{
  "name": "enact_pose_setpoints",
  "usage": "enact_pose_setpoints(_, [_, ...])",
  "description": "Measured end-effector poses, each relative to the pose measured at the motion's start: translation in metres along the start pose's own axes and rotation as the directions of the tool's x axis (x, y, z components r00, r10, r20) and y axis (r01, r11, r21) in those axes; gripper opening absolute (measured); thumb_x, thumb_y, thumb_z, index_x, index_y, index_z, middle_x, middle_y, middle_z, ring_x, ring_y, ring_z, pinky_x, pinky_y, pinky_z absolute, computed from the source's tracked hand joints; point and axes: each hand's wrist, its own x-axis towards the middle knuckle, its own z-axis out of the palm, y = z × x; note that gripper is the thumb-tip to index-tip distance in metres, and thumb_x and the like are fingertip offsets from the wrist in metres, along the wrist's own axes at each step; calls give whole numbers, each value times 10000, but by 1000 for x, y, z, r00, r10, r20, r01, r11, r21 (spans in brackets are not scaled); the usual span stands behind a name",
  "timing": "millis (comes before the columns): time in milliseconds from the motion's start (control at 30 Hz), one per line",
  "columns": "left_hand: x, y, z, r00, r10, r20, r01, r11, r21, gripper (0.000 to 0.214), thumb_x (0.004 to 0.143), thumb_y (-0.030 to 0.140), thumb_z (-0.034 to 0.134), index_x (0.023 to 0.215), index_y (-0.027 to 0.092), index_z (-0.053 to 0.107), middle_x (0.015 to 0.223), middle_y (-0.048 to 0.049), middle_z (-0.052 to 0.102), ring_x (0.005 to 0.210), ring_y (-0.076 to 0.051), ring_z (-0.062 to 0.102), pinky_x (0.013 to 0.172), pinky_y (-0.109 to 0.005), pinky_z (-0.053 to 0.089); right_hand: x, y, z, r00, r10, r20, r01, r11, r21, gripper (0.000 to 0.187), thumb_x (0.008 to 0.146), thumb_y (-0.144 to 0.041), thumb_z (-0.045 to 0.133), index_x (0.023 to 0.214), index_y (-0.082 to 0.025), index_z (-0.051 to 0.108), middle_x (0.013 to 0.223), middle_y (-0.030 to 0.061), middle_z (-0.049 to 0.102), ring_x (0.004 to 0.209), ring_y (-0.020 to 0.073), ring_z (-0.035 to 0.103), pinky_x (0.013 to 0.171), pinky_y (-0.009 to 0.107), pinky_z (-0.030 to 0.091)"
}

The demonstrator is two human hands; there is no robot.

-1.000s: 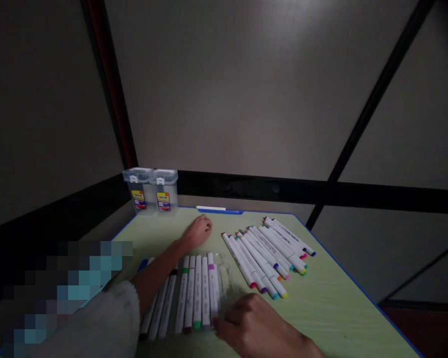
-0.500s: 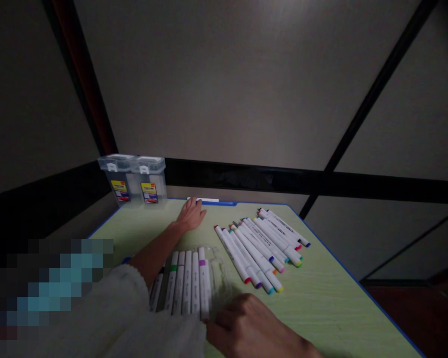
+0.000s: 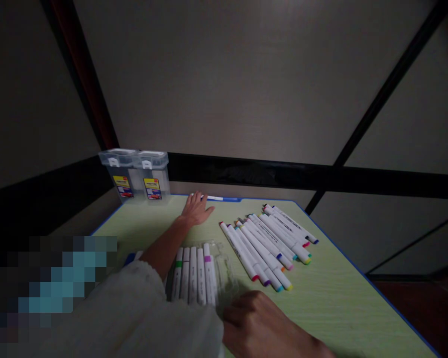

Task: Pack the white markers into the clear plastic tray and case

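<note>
Since a second ago: left hand [image 3: 196,211] has gone from loosely curled at mid-table to stretched out flat near the far edge. Its fingers are released and spread, holding nothing. The fingertips now reach the left end of a slim white stick [image 3: 214,198] lying along the blue far rim; actual contact cannot be told in this dim light. That stick is now the item nearest this hand, well apart from the markers. Right hand [image 3: 263,325] has kept its place at the near edge.

Pale green table [image 3: 339,298]: matte, faint wood-grain streaks, thin blue edging.

Fluffy white sleeve [image 3: 142,313]: pile fabric covering the left arm, with a bare forearm running from it across the tray's left side.

Loose white-barrelled markers [image 3: 269,243]: a slanted row on the right half, smooth plastic cylinders lying side by side, with coloured caps (red, purple, cyan, yellow and others) toward the near end.

Clear plastic tray [image 3: 226,271]: thin, glossy and moulded, lying near centre front. It holds several white markers [image 3: 194,273] lying parallel, with one green and one purple band visible; its right part shows empty.

Right hand, back toward the viewer, has its fingers bent at the tray's near right corner. Whether it is gripping or only resting there cannot be told.

Two clear plastic boxes [image 3: 136,174]: upright, lidded, with yellow labels, touching each other at the far left corner.
</note>
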Motion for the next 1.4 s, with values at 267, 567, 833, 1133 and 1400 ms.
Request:
enact_pose_setpoints(267, [-3, 3, -6, 999, 7, -48, -6, 1000, 13, 485, 863, 405, 430, 1230, 88, 440, 1223, -161, 461, 1168, -269, 433, 1044, -411, 210, 0, -1, 2, 1000, 11, 6, -11, 1000, -5, 142, 868, -186, 473, 737, -183, 528, 560, -35, 547, 445, 113, 417, 420, 309, 155])
enact_pose_setpoints(567, [-9, 7, -17, 992, 43, -115, -36, 998, 57, 287, 871, 294, 504, 1119, 150, 506, 1130, -83, 531, 964, -201, 553, 808, -405, 480, 1, -1, 2, 1000, 16, -7, -16, 1000, -10, 141, 878, -189, 445, 759, -189, 520, 573, -44, 556, 453, 108, 460, 414, 312, 181])
enact_pose_setpoints(833, [-15, 23, -31, 996, 70, -62, -69, 998, 8, 278, 872, 297, 502, 1109, 154, 514, 1129, -84, 534, 958, -195, 556, 810, -397, 481, 2, -2, -1, 1000, 17, 22, -16, 1000, -24, 89, 846, -174, 473, 774, -183, 523, 585, -39, 582, 464, 103, 473, 424, 305, 187])
enact_pose_setpoints(1133, [-38, 48, -79, 993, -77, -95, 52, 969, -240, 276, 833, 21, 359, 964, 99, 590, 1032, -144, 553, 1031, -281, 503, 876, -407, 411, 2, -4, -7, 998, 41, 44, -38, 998, -56, 131, 884, -161, 426, 796, -179, 521, 613, -28, 593, 472, 112, 502, 435, 305, 220])
enact_pose_setpoints(1400, [-89, 62, -114, 993, -112, -31, 62, 735, -675, 173, 726, 61, 494, 867, 131, 565, 867, -48, 593, 826, -174, 562, 780, -301, 459, 2, -4, -11, 998, 40, 41, -38, 998, -47, 148, 906, -163, 391, 821, -178, 512, 643, -26, 600, 490, 103, 500, 441, 325, 209])
